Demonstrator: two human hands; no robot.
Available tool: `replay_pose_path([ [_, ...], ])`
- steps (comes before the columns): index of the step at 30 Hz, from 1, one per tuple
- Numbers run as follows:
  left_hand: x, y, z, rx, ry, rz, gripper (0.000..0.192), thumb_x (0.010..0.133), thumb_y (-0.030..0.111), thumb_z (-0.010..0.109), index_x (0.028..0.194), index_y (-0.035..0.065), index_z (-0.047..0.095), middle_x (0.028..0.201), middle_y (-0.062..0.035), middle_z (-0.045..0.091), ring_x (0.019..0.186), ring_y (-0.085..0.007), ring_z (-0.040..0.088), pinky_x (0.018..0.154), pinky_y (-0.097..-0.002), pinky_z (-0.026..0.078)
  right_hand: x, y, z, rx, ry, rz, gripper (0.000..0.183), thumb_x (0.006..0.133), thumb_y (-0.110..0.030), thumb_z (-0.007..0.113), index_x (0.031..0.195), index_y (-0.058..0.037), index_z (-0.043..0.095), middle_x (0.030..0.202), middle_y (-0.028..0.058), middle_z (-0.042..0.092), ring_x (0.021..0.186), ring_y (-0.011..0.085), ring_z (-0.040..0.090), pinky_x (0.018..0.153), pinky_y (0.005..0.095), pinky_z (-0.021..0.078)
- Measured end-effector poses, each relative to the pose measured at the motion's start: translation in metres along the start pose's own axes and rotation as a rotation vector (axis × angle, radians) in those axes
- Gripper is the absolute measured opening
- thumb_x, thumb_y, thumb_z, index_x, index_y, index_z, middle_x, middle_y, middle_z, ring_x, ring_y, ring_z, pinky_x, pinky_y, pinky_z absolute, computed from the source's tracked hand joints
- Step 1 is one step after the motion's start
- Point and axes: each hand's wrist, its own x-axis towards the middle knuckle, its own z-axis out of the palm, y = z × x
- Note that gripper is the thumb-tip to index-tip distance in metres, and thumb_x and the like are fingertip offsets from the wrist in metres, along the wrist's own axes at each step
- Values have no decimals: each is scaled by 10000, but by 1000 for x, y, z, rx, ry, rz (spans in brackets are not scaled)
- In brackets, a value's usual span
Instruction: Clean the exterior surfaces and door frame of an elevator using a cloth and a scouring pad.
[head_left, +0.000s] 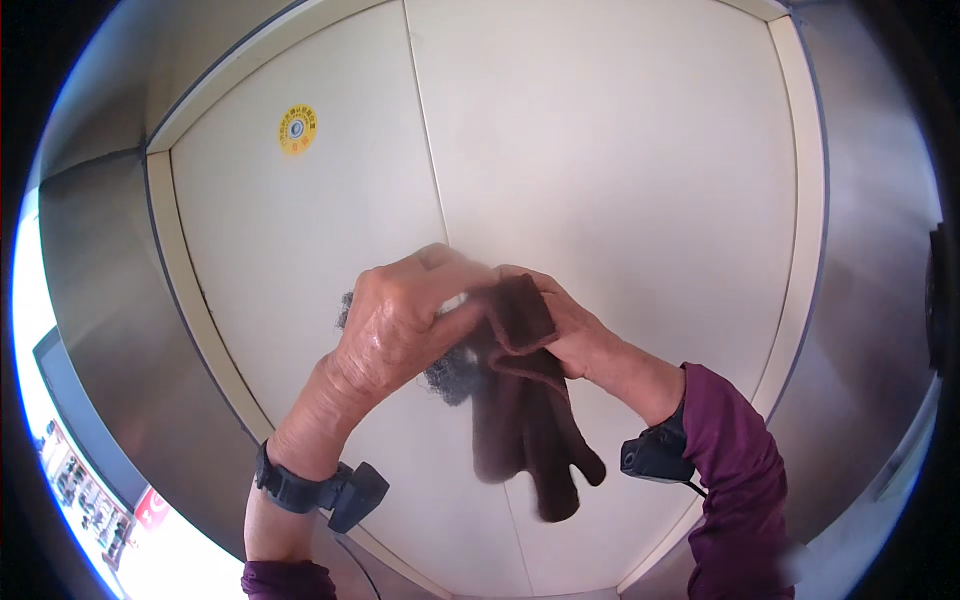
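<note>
A pair of dark brown fabric gloves (517, 420) hangs between my hands with the fingers pointing down. The cuffs are uppermost, and one cuff (525, 315) looks folded over. My right hand (570, 319) grips that cuff from behind and the right side. From the left, my left hand (397, 315) pinches the cuff's near edge between thumb and fingers, which are blurred. Dark, frizzy, wiry material (452, 375), like steel wool, shows below and behind my left hand. Whether my left palm holds it is hidden.
Behind my hands is a cream two-panel door (615, 165), like a lift door, within a metal surround (862, 225). A round yellow sticker (298, 130) rings a keyhole. Wrist devices (356, 495) (656, 454) with cables sit on both arms. Shelves (86, 495) show at lower left.
</note>
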Motion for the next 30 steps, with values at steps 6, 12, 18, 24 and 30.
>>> replay_pose_path([
  [6, -8, -8, 3, -971, 128, -482, 134, 832, 125, 550, 887, 7, 580, 743, -11, 563, 701, -76, 512, 635, -216, 435, -8, -13, 14, 13, -72, 357, 354, 834, -177, 561, 1108, 29, 473, 998, 92, 552, 890, 128, 550, 811, 289, 454],
  [12, 0, -8, -1, -775, 116, -572, 188, 832, 152, 487, 797, -15, 567, 721, -27, 562, 679, -90, 490, 610, -250, 423, -31, -3, 6, 571, -4, 204, 599, 836, -278, 561, 1303, -10, 298, 1211, 129, 455, 1120, 188, 456, 941, 317, 373],
  [18, 24, 0, -1, -559, 46, -628, 260, 805, 220, 517, 727, -22, 569, 652, -34, 541, 636, -99, 469, 576, -256, 410, -24, -17, 25, -285, 110, -208, 711, 787, -280, 667, 1287, 5, 250, 1004, 134, 568, 912, 172, 563, 786, 285, 455],
  [24, 28, -13, 3, -640, -114, -608, 216, 890, 193, 515, 867, -2, 603, 753, -7, 600, 672, -55, 539, 590, -199, 459, -6, -29, 10, -137, 195, -184, 439, 842, -144, 607, 1203, -7, 397, 866, 98, 606, 808, 112, 575, 699, 221, 465],
  [30, 50, -12, 3, -522, 94, 35, 200, 705, 147, 562, 841, 1, 549, 716, -116, 566, 619, -251, 533, 610, -307, 432, 5, -44, 1, -274, 336, -407, 306, 814, -113, 634, 1067, 0, 504, 867, 64, 618, 796, 88, 568, 705, 233, 467],
])
